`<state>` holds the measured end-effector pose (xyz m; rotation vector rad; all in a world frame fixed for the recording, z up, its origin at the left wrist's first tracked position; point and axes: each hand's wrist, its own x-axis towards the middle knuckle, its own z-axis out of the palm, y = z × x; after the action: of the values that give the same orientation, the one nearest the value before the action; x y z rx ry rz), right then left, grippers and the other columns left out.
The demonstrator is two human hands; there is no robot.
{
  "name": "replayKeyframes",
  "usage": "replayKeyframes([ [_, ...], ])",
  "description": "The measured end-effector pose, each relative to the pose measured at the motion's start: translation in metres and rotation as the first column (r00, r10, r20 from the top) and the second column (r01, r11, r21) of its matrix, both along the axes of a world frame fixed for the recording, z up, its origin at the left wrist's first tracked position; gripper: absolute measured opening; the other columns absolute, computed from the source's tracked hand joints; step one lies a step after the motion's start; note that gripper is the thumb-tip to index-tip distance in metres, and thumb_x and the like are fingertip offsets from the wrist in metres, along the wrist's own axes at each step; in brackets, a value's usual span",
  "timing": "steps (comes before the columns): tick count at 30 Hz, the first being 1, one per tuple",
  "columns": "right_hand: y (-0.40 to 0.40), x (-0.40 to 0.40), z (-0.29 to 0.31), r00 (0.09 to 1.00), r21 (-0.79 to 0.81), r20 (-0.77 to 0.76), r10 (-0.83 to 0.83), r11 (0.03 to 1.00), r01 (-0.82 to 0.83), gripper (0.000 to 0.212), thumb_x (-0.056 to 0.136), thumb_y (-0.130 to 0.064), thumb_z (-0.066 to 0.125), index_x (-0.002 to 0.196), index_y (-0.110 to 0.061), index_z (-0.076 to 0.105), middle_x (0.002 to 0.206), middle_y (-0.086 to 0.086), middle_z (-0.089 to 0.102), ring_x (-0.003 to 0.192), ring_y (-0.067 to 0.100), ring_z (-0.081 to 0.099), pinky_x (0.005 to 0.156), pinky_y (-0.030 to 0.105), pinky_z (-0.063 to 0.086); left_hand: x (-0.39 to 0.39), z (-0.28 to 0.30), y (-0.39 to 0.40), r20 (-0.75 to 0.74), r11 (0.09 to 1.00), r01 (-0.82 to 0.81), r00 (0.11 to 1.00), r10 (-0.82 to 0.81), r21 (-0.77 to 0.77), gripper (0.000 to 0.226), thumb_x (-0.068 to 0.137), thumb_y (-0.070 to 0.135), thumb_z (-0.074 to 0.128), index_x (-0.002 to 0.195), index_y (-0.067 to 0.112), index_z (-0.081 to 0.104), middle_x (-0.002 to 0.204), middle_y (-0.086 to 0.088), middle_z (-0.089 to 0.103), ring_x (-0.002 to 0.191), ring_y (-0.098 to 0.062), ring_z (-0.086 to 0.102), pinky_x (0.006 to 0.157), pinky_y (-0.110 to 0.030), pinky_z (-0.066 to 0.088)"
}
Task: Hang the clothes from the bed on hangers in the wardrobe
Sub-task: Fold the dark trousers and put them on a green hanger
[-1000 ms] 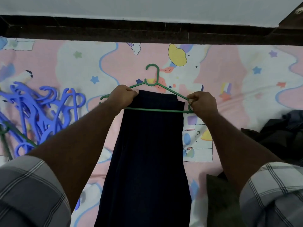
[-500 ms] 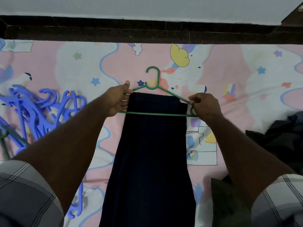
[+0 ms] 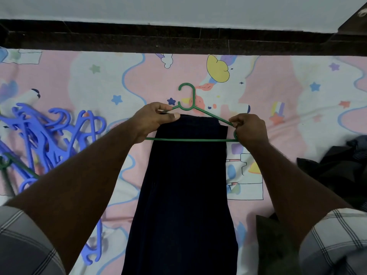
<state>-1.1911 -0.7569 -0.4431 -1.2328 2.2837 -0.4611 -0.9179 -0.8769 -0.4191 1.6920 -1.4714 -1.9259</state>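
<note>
Blue hangers [image 3: 49,135] piled at the bed's [image 3: 79,80] left edge. Left hand [image 3: 153,120] pinches the green hanger's [image 3: 190,139] shoulder and the dark trousers' [image 3: 186,185] top edge; right hand [image 3: 248,130] grips the hanger's far corner. Threading step, I'd say; next, fold the trousers over the bar. More dark clothes [image 3: 337,171] wait right.

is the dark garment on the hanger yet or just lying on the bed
On it: the dark garment is threaded under the green hanger's bottom bar, its top end inside the frame, though both lie flat on the bed.
</note>
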Motion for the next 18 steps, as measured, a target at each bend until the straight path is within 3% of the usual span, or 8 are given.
replayKeyframes([
  [3, 0.002, 0.004, 0.006, 0.998, -0.016, -0.055, -0.042, 0.999, 0.041, 0.033, 0.090, 0.000, 0.055, 0.111, -0.013, 0.076, 0.112, 0.006, 0.074, 0.108, 0.027, 0.066, 0.092, 0.026, 0.044, 0.005, -0.001, 0.002, 0.010, 0.998, -0.049, 0.999, 0.050, -0.040, 0.042, 0.083, 0.023, 0.082, 0.120, 0.016, 0.065, 0.115, -0.005, 0.071, 0.105, -0.018, 0.068, 0.076, -0.023, 0.054],
  [5, 0.000, 0.013, 0.015, 0.995, -0.129, -0.074, -0.072, 0.990, 0.063, 0.030, 0.091, -0.002, 0.055, 0.110, -0.011, 0.076, 0.111, 0.007, 0.074, 0.106, 0.026, 0.066, 0.090, 0.024, 0.043, 0.006, -0.002, 0.003, 0.004, 0.995, -0.086, 0.996, 0.086, -0.047, 0.033, 0.088, 0.019, 0.077, 0.119, 0.014, 0.067, 0.111, -0.005, 0.072, 0.100, -0.017, 0.069, 0.068, -0.018, 0.053],
  [7, -0.003, 0.024, 0.022, 0.994, -0.143, 0.016, -0.111, 0.983, 0.112, 0.026, 0.090, -0.008, 0.056, 0.105, -0.013, 0.077, 0.105, 0.003, 0.076, 0.100, 0.023, 0.067, 0.089, 0.025, 0.046, 0.006, -0.003, 0.005, -0.014, 0.989, -0.148, 0.989, 0.148, -0.011, 0.023, 0.094, 0.021, 0.070, 0.115, 0.015, 0.068, 0.109, -0.003, 0.072, 0.099, -0.015, 0.068, 0.072, -0.021, 0.054],
  [9, -0.005, 0.029, 0.023, 0.971, -0.004, 0.174, -0.166, 0.986, 0.169, 0.022, 0.084, -0.015, 0.056, 0.091, -0.015, 0.077, 0.093, 0.003, 0.076, 0.091, 0.026, 0.069, 0.088, 0.035, 0.054, 0.008, -0.001, 0.006, -0.057, 0.961, -0.252, 0.964, 0.260, 0.113, 0.026, 0.098, 0.031, 0.063, 0.119, 0.016, 0.067, 0.110, -0.002, 0.072, 0.100, -0.016, 0.067, 0.082, -0.027, 0.053],
  [12, -0.010, 0.013, -0.008, 0.889, 0.147, 0.360, -0.282, 0.958, 0.245, 0.020, 0.071, -0.026, 0.051, 0.071, -0.011, 0.064, 0.079, 0.009, 0.070, 0.080, 0.034, 0.066, 0.078, 0.046, 0.055, 0.015, 0.003, 0.005, -0.101, 0.898, -0.342, 0.919, 0.381, 0.277, 0.047, 0.101, 0.054, 0.047, 0.124, 0.017, 0.065, 0.115, -0.003, 0.072, 0.106, -0.019, 0.067, 0.094, -0.033, 0.050],
  [14, -0.015, 0.005, -0.021, 0.845, 0.182, 0.450, -0.290, 0.956, 0.231, 0.024, 0.069, -0.028, 0.051, 0.070, -0.007, 0.061, 0.076, 0.016, 0.066, 0.075, 0.037, 0.061, 0.070, 0.049, 0.050, 0.017, 0.004, 0.004, -0.097, 0.881, -0.364, 0.908, 0.408, 0.303, 0.058, 0.100, 0.063, 0.038, 0.124, 0.016, 0.065, 0.115, -0.004, 0.071, 0.106, -0.021, 0.066, 0.090, -0.034, 0.051],
  [16, -0.014, 0.018, 0.002, 0.760, 0.181, 0.553, -0.341, 0.940, 0.289, 0.018, 0.079, -0.024, 0.053, 0.069, -0.010, 0.058, 0.073, 0.014, 0.062, 0.069, 0.031, 0.053, 0.063, 0.042, 0.044, 0.016, 0.004, 0.006, -0.081, 0.873, -0.384, 0.902, 0.425, 0.302, 0.063, 0.099, 0.067, 0.034, 0.121, 0.017, 0.066, 0.113, -0.003, 0.072, 0.102, -0.022, 0.068, 0.083, -0.036, 0.051],
  [18, -0.013, 0.031, 0.021, 0.595, 0.209, 0.694, -0.406, 0.904, 0.373, 0.015, 0.094, -0.014, 0.049, 0.082, -0.013, 0.057, 0.081, 0.012, 0.060, 0.073, 0.026, 0.052, 0.067, 0.035, 0.046, 0.014, 0.003, 0.009, -0.075, 0.866, -0.400, 0.895, 0.439, 0.301, 0.064, 0.099, 0.067, 0.033, 0.120, 0.017, 0.065, 0.113, -0.003, 0.073, 0.101, -0.023, 0.069, 0.083, -0.038, 0.052],
])
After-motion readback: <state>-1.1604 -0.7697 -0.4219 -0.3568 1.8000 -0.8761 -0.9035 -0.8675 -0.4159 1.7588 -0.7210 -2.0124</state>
